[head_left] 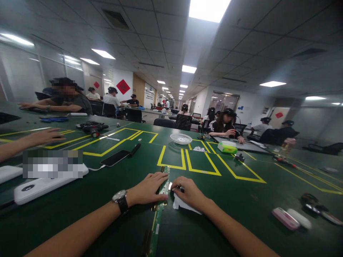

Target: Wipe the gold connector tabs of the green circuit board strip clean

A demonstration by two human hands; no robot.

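Observation:
A long narrow green circuit board (pixel 158 223) lies lengthwise on the green table in front of me. My left hand (pixel 150 188), with a watch (pixel 120 200) on its wrist, rests over the board's left side, its fingers and thumb reaching onto the board and holding it. Just right of the board is my right hand (pixel 187 191), its thumb and fingertips pinched by a small shiny piece (pixel 169 185) at the board's edge. Under my right hand lies a white sheet (pixel 178 202), partly hidden by the palm.
A white basket (pixel 181 138) stands ahead, near yellow tape outlines. A phone (pixel 116 158) on a cable and a white power strip (pixel 50 184) lie left. A green-white box (pixel 227 147) and a pink case (pixel 285 218) are right. Another person's hand (pixel 46 136) reaches in from the left.

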